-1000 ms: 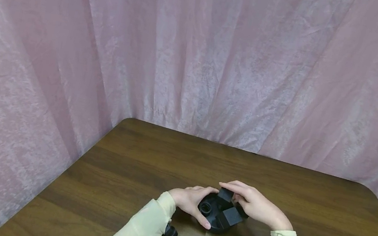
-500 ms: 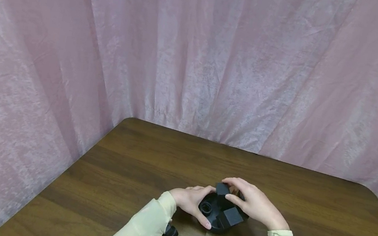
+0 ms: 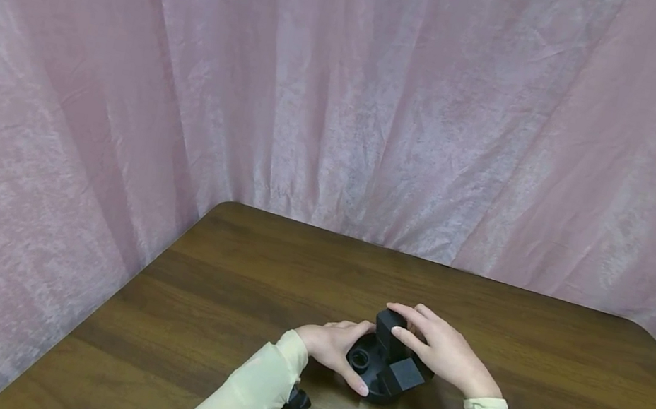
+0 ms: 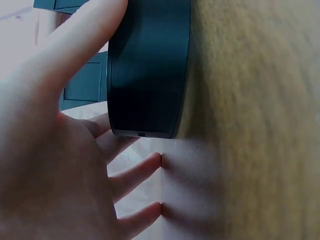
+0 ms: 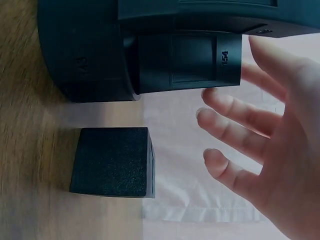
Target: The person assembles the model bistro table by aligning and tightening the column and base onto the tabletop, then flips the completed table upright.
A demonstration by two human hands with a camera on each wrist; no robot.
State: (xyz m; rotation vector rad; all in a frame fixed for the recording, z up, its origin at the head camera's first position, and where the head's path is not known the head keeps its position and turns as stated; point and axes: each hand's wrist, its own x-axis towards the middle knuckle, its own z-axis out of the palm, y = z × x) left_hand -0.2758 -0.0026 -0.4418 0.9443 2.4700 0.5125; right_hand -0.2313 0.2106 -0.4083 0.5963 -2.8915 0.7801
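A black round base [image 3: 375, 383] rests on the wooden table, with a raised ring on its left part. My left hand [image 3: 334, 348] grips its left side, thumb along the near rim. In the left wrist view the thumb [image 4: 95, 30] lies over the base's curved wall [image 4: 147, 85]. Pinched between thumb and index finger of my right hand [image 3: 440, 347] is a black block [image 5: 190, 60] marked 154, standing up from the base's far side. A second, slanted-top block [image 3: 406, 374] sits at the base's near right. The right hand's other fingers hang spread.
A separate black block [image 5: 112, 162] lies on the table beyond the base in the right wrist view; my right hand hides it in the head view. The wooden table [image 3: 268, 259] reaches back to a pink curtain [image 3: 345, 93].
My right hand has shifted slightly up and away, its thumb now on the near face of the 154 block. That block stands higher. The left hand and the base have hardly moved.
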